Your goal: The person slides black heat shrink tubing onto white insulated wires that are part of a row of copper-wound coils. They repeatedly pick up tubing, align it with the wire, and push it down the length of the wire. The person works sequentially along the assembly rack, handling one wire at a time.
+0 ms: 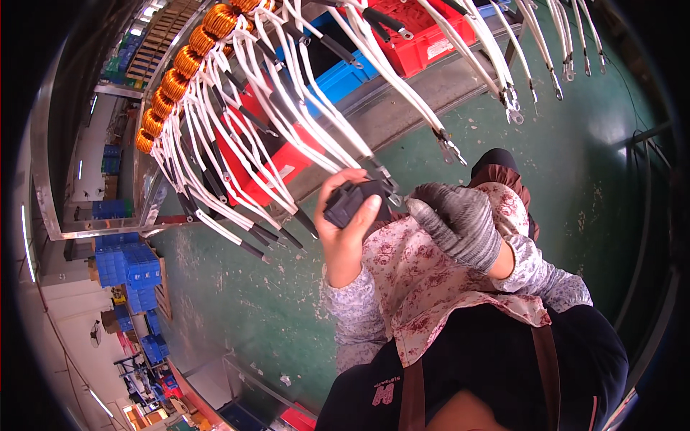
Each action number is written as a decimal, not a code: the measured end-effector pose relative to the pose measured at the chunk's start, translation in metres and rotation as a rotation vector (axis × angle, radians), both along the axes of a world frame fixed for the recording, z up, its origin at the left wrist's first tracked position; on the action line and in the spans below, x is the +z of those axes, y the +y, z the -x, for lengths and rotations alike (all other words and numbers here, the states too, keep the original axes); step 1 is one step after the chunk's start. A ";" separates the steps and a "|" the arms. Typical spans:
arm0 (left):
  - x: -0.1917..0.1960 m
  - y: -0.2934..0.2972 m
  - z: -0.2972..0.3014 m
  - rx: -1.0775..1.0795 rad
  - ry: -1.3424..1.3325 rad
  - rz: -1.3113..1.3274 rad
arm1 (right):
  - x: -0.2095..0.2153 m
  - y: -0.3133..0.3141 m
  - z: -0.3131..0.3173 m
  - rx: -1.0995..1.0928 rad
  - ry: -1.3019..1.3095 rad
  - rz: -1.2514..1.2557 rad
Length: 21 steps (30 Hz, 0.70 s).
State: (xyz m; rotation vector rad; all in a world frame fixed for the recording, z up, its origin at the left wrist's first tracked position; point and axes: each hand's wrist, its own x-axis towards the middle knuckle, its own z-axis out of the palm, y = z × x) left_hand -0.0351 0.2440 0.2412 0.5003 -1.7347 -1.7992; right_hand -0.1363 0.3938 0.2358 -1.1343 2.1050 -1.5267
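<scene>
My bare left hand is closed round a small black box-shaped device, its thumb lying across the near face. Just beyond the device hang white sleeved cables with black sleeving and metal lug ends. One ring lug shows between the device and my right hand. My right hand, in a grey knitted glove, is curled closed beside that lug. Whatever its fingers hold, if anything, is hidden. The cables come down from a row of copper-wound ring coils at the upper left.
Behind the cables are red bins and a blue bin on a metal shelf. A metal frame stands at the left. Stacked blue crates sit farther left on the green floor. More lugged cables hang at the upper right.
</scene>
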 end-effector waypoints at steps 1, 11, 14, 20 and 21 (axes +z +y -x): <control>0.001 0.005 0.002 0.002 -0.007 0.100 | 0.001 0.001 0.001 -0.021 -0.030 0.110; -0.012 -0.002 0.022 -0.145 0.053 -0.152 | -0.033 -0.004 0.017 0.078 -0.893 0.459; -0.034 -0.027 0.023 0.000 -0.021 -0.018 | -0.045 -0.002 0.029 0.220 -0.975 0.393; -0.042 -0.039 0.037 -0.034 0.075 -0.106 | -0.060 -0.006 0.017 0.186 -0.959 0.203; -0.037 -0.039 0.042 -0.059 0.110 -0.119 | -0.064 -0.006 0.016 0.167 -0.911 0.220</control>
